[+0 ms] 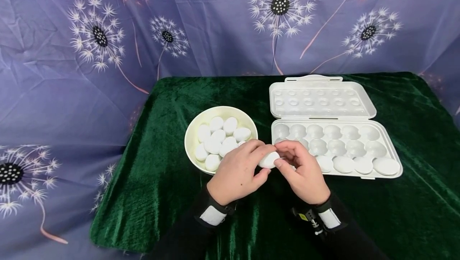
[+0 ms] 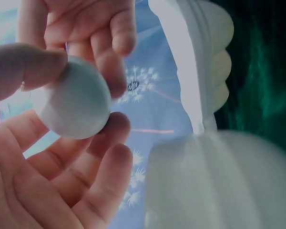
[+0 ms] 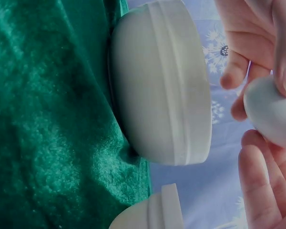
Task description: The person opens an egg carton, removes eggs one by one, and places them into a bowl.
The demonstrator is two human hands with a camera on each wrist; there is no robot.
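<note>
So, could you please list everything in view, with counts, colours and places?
Oval smooth egg: one, white, between both hands
Oval smooth eggs in the bowl: at least ten, white, some hidden by a hand
Oval smooth eggs in the carton: at least four, white, near row
Round deep bowl: one, cream, left
Plastic egg carton: one, white, right, lid open
Velvety cloth: one, dark green, underneath
Dandelion-print fabric backdrop: purple-blue, behind
Wrist straps: two, black with white patches
Sleeves: two, black
Left hand: one, bare, holding the egg
Right hand: one, bare, holding it too
</note>
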